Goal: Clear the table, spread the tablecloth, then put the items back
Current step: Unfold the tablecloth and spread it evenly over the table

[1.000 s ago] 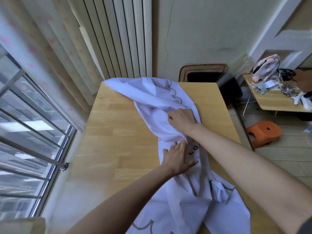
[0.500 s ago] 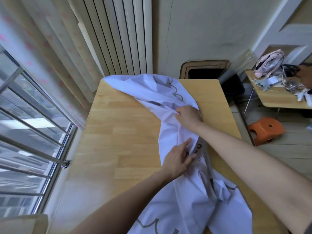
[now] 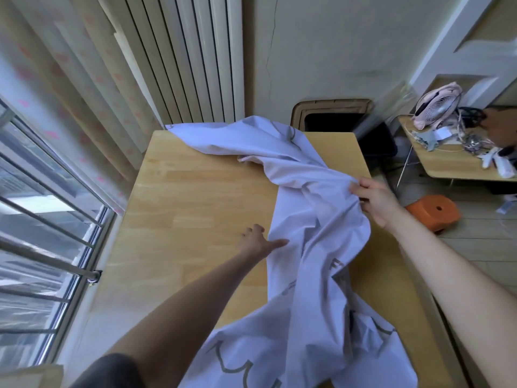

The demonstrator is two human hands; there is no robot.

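Spreading step, cloth not yet opened out. The tablecloth (image 3: 313,197) lies bunched in one long band on the wooden table (image 3: 195,197). Its long axis runs from the far left corner by the radiator (image 3: 190,57) diagonally toward the near right, where the bulk piles up and hangs over the near edge. The whole left half of the table top is bare wood; a strip on the right is bare too.

The right hand (image 3: 375,200) sits at the band's right margin, near the table's right edge, fingers closed in a pinch on a raised fold of cloth. The left hand (image 3: 260,242) lies flat on the wood, fingers spread and extended, tips touching the band's left margin; it grips nothing.

Key relation: the two hands flank the band across its short axis, cloth between them, right hand further from the person than the left. Uncovered table lies mostly to the left of the left hand.

Judgement: widening likely calls for pulling across the band, left margin toward the window (image 3: 42,247) side. The left hand is nearer that margin but would first need a grip on it. Risk: hanging weight at the near edge may drag the cloth off.
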